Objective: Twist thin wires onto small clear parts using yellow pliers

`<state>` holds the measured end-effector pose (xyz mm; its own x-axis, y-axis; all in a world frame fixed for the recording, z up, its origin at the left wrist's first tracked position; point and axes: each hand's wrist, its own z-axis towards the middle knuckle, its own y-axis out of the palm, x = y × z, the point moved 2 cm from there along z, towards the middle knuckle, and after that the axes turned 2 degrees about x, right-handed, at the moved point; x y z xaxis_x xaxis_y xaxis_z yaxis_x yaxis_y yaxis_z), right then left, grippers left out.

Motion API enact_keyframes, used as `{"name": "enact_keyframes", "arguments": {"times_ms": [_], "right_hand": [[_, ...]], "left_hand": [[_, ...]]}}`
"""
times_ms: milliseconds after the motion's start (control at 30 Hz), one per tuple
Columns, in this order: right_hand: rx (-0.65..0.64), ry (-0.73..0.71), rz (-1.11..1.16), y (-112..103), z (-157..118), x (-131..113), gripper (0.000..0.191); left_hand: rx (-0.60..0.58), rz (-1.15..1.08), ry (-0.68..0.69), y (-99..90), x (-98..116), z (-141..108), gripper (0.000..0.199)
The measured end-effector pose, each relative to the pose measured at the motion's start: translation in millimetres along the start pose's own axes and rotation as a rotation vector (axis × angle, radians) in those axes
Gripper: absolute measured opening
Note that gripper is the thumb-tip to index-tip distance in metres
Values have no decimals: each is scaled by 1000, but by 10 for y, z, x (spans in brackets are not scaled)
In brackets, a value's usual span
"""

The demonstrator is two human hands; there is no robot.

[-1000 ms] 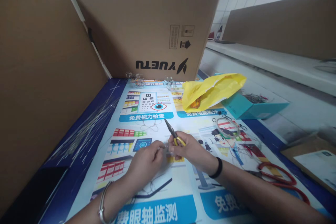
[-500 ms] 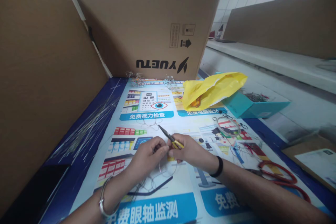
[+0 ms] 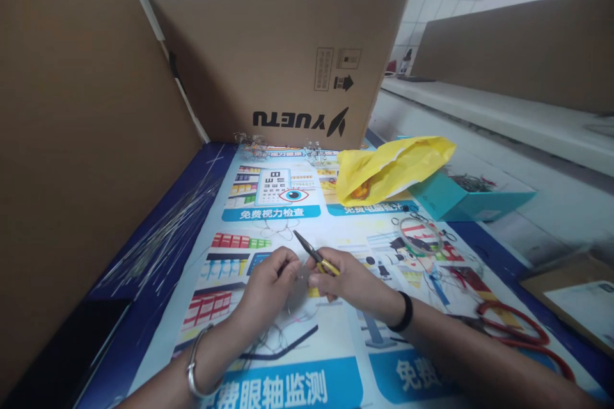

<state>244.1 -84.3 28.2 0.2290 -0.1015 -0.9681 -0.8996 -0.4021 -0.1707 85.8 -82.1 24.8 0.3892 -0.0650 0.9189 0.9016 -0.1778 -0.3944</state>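
Pliers (image 3: 316,254) with dark pointed jaws and yellow handles lie in my right hand (image 3: 338,273), whose fingers are wrapped round the handles. The jaws point up and to the left, away from me. Just left of it, my left hand (image 3: 273,278) is closed with thumb and forefinger pinched. What it holds is mostly hidden; a thin wire (image 3: 289,303) seems to hang below the fingers. A tangle of thin wire (image 3: 268,339) lies on the printed sheet under my hands. Beyond them, more bent wire (image 3: 275,228) rests on the sheet.
Long straight wires (image 3: 163,236) lie at the left. A yellow bag (image 3: 393,169) leans by a turquoise box (image 3: 472,201) of wire pieces. On the right are a wire coil (image 3: 419,234) and red-handled scissors (image 3: 515,323). Cardboard panels (image 3: 278,45) stand behind and left.
My hands have drawn slightly apart, the left shifting a little left of the pliers. The whole view has shifted slightly. The right hand keeps its grip on the pliers.
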Motion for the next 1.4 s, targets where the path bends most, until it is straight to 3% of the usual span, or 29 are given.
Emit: {"name": "enact_keyframes", "arguments": {"times_ms": [433, 1033, 1400], "right_hand": [[55, 25, -42, 20, -15, 24, 12], [40, -10, -85, 35, -14, 13, 7], [68, -99, -270, 58, 3, 10, 10]], "left_hand": [[59, -147, 5, -14, -9, 4, 21], [-158, -464, -106, 82, -87, 13, 17], [-13, -415, -96, 93, -92, -24, 20]]}}
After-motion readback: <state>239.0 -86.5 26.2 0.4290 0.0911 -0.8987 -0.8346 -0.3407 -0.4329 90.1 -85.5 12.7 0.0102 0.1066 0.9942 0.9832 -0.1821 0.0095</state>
